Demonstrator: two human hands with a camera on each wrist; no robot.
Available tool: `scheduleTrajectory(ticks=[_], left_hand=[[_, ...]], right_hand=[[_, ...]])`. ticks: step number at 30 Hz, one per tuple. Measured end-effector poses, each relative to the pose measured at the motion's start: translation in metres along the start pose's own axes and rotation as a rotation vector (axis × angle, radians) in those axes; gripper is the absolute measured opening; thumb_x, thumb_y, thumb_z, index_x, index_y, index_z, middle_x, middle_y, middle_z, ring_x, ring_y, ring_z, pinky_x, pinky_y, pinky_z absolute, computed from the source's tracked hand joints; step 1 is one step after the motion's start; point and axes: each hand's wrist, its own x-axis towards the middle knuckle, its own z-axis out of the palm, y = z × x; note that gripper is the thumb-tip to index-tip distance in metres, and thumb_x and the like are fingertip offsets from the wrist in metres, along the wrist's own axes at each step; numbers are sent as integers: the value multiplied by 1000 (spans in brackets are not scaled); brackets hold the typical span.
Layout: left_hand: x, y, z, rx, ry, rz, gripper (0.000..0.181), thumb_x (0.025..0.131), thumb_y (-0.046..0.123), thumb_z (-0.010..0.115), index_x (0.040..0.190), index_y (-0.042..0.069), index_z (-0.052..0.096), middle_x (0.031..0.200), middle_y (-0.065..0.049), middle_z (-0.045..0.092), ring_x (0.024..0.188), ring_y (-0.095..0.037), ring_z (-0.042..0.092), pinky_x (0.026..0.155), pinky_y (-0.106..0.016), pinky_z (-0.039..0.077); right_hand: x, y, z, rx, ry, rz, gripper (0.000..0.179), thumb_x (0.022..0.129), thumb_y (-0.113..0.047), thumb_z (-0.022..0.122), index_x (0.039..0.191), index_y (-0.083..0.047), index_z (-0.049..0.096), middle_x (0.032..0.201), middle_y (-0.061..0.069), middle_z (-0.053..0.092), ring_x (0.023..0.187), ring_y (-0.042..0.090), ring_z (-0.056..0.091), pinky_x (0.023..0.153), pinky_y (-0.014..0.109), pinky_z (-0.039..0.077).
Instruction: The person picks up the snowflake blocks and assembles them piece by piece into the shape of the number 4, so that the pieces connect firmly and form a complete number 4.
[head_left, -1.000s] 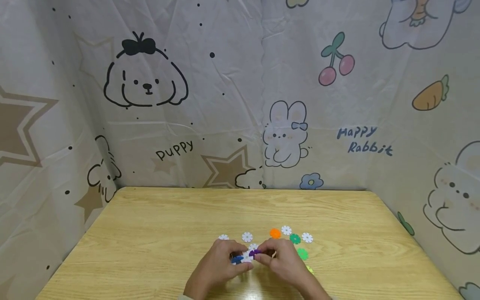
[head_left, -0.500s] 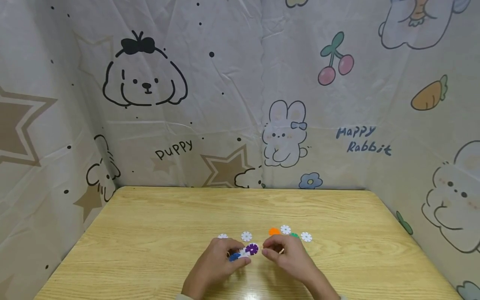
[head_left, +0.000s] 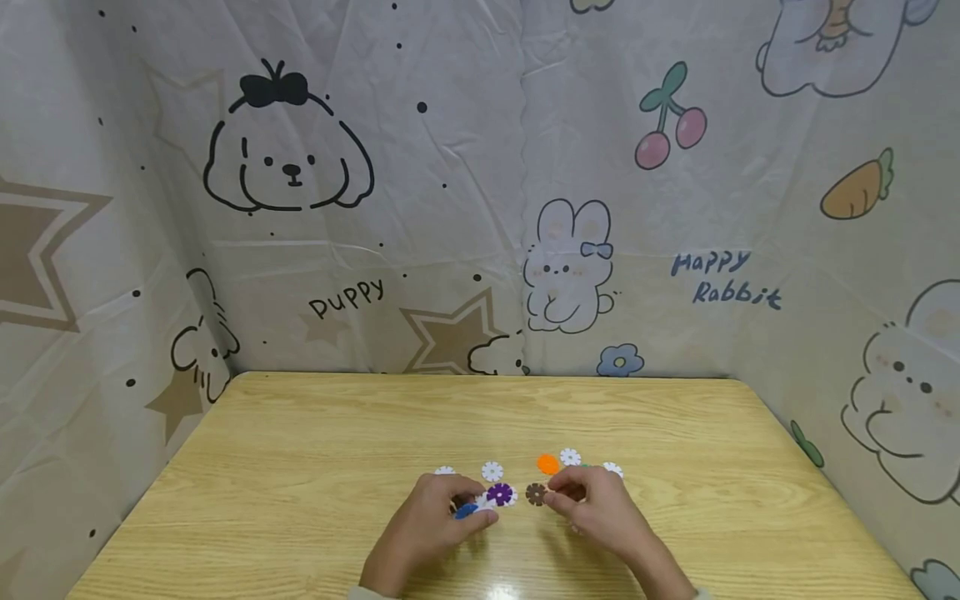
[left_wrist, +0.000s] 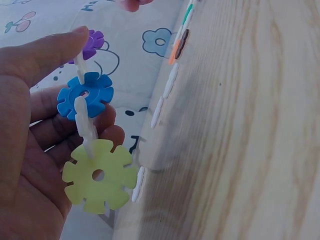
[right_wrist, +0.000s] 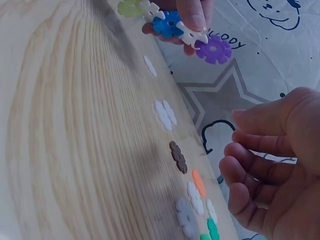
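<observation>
My left hand [head_left: 431,521] pinches a chain of slotted plastic snowflake discs between thumb and fingers, raised over the table. In the left wrist view the chain runs from a yellow-green disc [left_wrist: 80,182] through a white disc [left_wrist: 86,122] to a blue disc [left_wrist: 101,96]. Beyond the blue come another white disc [right_wrist: 192,38] and, at the far end, a purple disc [right_wrist: 221,55]. My right hand [head_left: 603,512] hovers just right of a brown disc [head_left: 534,498], which lies on the table. Its fingers are loosely bent, with nothing between them in the right wrist view.
Loose discs lie on the wooden table [head_left: 337,442] beyond my hands: an orange disc [head_left: 548,464], several white ones such as the white disc [head_left: 491,476], and green ones [right_wrist: 213,229] partly hidden behind my right hand. A printed cloth [head_left: 450,167] stands around the table's back and sides.
My right hand has let go of the purple disc and moved right, uncovering the brown disc. The purple disc stays on the end of the chain in my left hand.
</observation>
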Motion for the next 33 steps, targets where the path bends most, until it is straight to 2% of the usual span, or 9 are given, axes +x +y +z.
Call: scheduleTrajectory(ticks=[7, 11, 18, 23, 28, 33], left_hand=[[-1, 2, -1, -7, 14, -5, 31, 90, 34, 76, 107, 7, 77, 99, 3, 72, 81, -6, 61, 75, -31, 56], [-1, 0, -1, -17, 15, -5, 31, 91, 33, 75, 108, 7, 77, 98, 4, 72, 80, -6, 61, 73, -28, 55], [-1, -2, 0, -30, 11, 4, 29, 90, 31, 77, 106, 7, 77, 95, 6, 71, 79, -5, 61, 71, -26, 54], [-1, -1, 0, -33, 11, 4, 29, 89, 31, 77, 106, 7, 78, 94, 6, 71, 78, -5, 61, 71, -26, 54], [-1, -1, 0, -37, 11, 25, 28, 89, 30, 78, 104, 6, 78, 93, 6, 71, 77, -5, 61, 70, -27, 54], [-1, -2, 1, -30, 9, 19, 27, 89, 30, 77, 104, 8, 78, 89, 10, 69, 76, -5, 60, 70, -26, 54]], right_hand=[[-4, 7, -4, -62, 25, -1, 10, 87, -7, 75, 92, 0, 72, 80, -3, 67, 72, 13, 61, 66, 26, 53], [-6, 13, -6, -107, 26, 5, 9, 85, -7, 76, 90, -1, 71, 78, -4, 66, 70, 12, 60, 65, 25, 52], [-8, 20, -11, -158, 14, 69, 13, 82, -7, 79, 91, -1, 71, 78, -3, 65, 72, 13, 58, 64, 28, 50], [-10, 20, -12, -220, 17, 132, 18, 76, -7, 83, 90, -3, 72, 77, -3, 62, 72, 13, 55, 65, 30, 49], [-11, 24, -13, -277, 18, 144, 20, 73, -7, 85, 87, -5, 71, 76, -4, 59, 72, 14, 52, 65, 31, 48], [-10, 29, -13, -280, -3, 154, 21, 72, -7, 86, 86, -6, 70, 76, -3, 59, 71, 14, 52, 65, 30, 48]])
